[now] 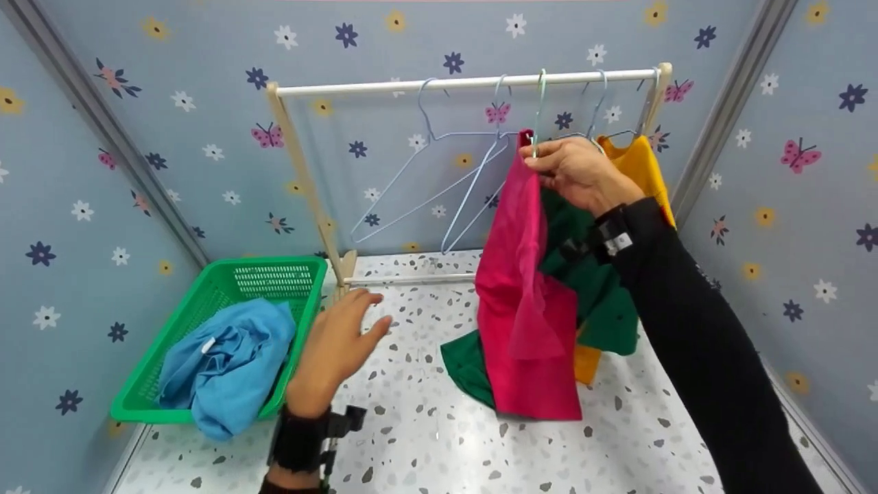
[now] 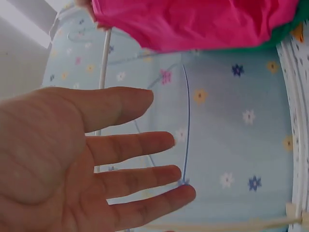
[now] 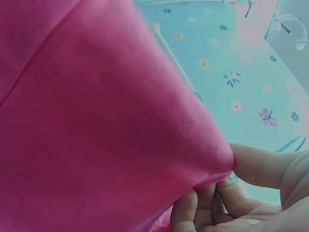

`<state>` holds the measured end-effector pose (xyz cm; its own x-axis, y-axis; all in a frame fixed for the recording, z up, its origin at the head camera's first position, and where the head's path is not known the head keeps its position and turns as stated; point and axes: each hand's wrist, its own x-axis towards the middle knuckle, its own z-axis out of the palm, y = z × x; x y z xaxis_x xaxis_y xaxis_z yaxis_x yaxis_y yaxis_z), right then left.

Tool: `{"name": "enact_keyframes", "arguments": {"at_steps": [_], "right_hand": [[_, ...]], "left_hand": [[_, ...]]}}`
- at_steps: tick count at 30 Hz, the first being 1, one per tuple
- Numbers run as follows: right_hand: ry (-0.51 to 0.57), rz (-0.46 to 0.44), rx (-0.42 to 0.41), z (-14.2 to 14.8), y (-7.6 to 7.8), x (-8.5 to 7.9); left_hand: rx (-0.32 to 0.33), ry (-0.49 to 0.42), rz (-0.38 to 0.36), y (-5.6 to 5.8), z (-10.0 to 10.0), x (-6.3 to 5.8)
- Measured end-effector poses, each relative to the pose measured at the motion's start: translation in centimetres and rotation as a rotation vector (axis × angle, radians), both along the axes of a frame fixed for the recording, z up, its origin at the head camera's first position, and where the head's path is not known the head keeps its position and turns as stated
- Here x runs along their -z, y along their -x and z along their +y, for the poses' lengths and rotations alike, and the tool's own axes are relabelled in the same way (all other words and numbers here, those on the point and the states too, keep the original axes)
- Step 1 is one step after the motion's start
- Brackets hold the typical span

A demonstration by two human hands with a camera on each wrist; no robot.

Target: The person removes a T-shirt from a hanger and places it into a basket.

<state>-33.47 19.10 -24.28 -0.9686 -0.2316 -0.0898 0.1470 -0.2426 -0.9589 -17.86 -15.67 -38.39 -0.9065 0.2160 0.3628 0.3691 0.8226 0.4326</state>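
My right hand (image 1: 583, 171) pinches the top of a pink shirt (image 1: 511, 274) close to the hook of a pale green hanger (image 1: 541, 103). The hook is over the white rod; how the hanger sits inside the cloth is hidden. In the right wrist view, thumb and fingers (image 3: 203, 205) meet at the edge of the pink cloth. My left hand (image 1: 339, 343) is in the air right of the green basket (image 1: 312, 322), fingers spread and holding nothing. The left wrist view shows its palm (image 2: 43, 154). Behind the pink shirt hangs a dark green garment (image 1: 610, 309).
Bare light-blue hangers (image 1: 391, 195) hang on the rod (image 1: 357, 88) of a small wooden rack (image 1: 298, 158). A yellow garment (image 1: 634, 168) hangs at its right end. Crumpled blue cloth (image 1: 240, 357) lies in the basket, spilling over its front rim. Flowered walls (image 1: 171, 62) enclose the speckled surface.
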Motion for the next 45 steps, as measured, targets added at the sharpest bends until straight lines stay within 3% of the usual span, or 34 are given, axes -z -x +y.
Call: {"name": "enact_keyframes", "arguments": {"at_steps": [8,15,20,28,32,39,45], "right_hand": [[-0.04,0.003,0.03,-1.1,-1.4,1.8],[-0.055,0.051,0.01,-2.5,-3.0,2.3],[-0.082,0.096,-0.004,-3.0,-3.5,2.7],[-0.148,0.132,-0.02,-2.4,-3.7,3.4],[-0.119,0.149,0.005,-2.1,-3.6,3.6],[-0.105,0.181,0.084,-2.1,-3.5,4.0],[-0.137,0.247,0.132,-2.2,-3.5,4.3]], "left_hand": [[0.166,-0.162,0.143,2.3,7.1,-1.0],[0.173,-0.27,0.104,4.8,12.7,-2.9],[0.143,-0.299,0.15,6.0,15.3,-3.6],[0.171,-0.276,0.154,6.2,16.6,-3.7],[0.203,-0.275,0.132,6.0,16.6,-3.7],[0.255,-0.285,0.054,5.2,16.4,-3.2],[0.274,-0.245,0.037,4.2,16.2,-2.5]]}}
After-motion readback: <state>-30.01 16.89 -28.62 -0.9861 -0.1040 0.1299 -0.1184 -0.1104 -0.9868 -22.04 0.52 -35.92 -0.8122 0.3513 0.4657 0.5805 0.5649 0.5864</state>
